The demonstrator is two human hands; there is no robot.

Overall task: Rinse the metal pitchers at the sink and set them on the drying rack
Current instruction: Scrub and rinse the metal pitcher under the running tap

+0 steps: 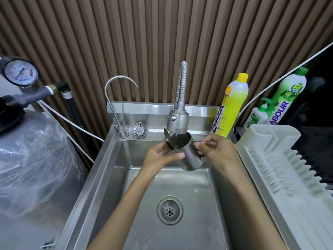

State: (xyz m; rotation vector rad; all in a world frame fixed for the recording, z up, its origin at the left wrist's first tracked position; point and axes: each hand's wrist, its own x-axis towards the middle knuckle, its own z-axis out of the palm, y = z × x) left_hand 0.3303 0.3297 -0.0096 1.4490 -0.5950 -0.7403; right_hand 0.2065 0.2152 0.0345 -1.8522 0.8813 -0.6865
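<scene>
A shiny round metal pitcher (189,156) is held in the air over the steel sink (100,168), tipped a bit. Its open top sits right under the big silver spray tap (177,121). The left hand (160,156) curls its fingers round the pitcher's top edge, thumb across the side. The right hand (218,152) pinches the handle.

Below the fingers is the round drain (170,210). Past the right fingers lies a white plastic drying rack (281,170). Behind them stand a tall yellow soap bottle (232,105) and a green soap bottle (286,98). Beyond the left fingers a thin curved tap (115,98) rises. Far to that side sits a grey tank wrapped in plastic (36,150). The brown striped wall (162,33) stands behind it all.
</scene>
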